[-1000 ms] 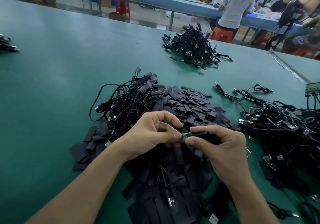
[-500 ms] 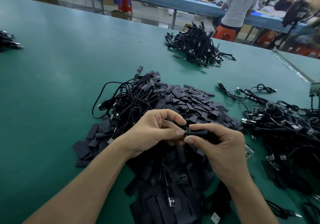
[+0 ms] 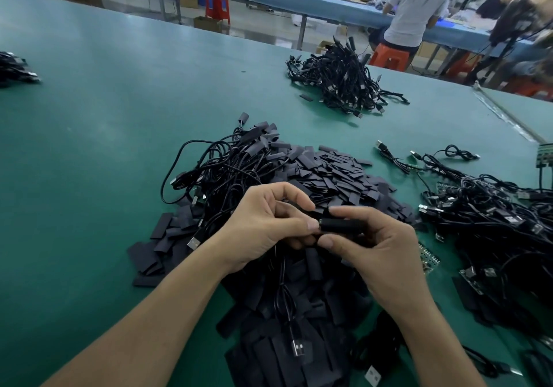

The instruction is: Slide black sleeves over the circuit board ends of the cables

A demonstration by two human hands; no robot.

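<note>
Between thumb and forefinger, my right hand [image 3: 377, 246] pinches a black sleeve [image 3: 341, 225] held level above the table. My left hand [image 3: 266, 225] meets the sleeve's left end, fingertips curled round the cable end there. No circuit board shows; the sleeve covers it. The cable [image 3: 284, 302] hangs down from my hands to a USB plug [image 3: 297, 349]. Under my hands lies a big heap of loose flat black sleeves [image 3: 326, 174], with a tangle of cables [image 3: 221, 171] on its left side.
At the right lies a pile of black cables with bare circuit boards [image 3: 490, 216]. Another cable bundle [image 3: 341, 81] rests farther back on the green table [image 3: 104, 135]. A person sits at the blue bench behind. A few cables lie at the far left edge [image 3: 15, 69].
The green tip of the circuit board seen between my fingertips a second ago is now covered by the sleeve. Both hands stay in place, slightly higher.
</note>
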